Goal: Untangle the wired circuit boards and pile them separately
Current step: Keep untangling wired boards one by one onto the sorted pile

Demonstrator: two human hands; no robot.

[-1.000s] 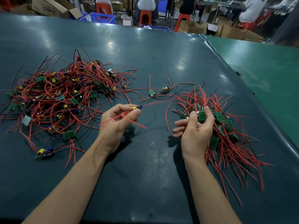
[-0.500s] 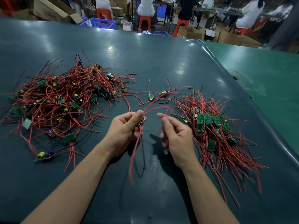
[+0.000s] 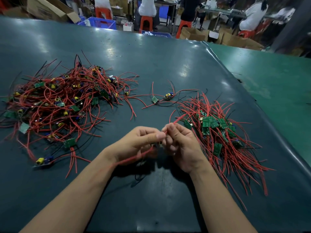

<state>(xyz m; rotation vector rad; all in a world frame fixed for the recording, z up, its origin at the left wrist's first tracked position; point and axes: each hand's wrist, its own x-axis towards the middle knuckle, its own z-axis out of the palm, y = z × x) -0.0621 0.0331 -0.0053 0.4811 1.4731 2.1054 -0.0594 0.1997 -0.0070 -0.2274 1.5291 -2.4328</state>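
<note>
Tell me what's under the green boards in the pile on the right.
The green boards lie on a spread of red wires with a few black ones, all on the dark table. Whether more boards are buried underneath is hidden.

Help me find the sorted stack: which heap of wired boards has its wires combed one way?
The right heap, beside the right hand: its red wires trail together toward the person. The left heap is a crisscross tangle.
</note>
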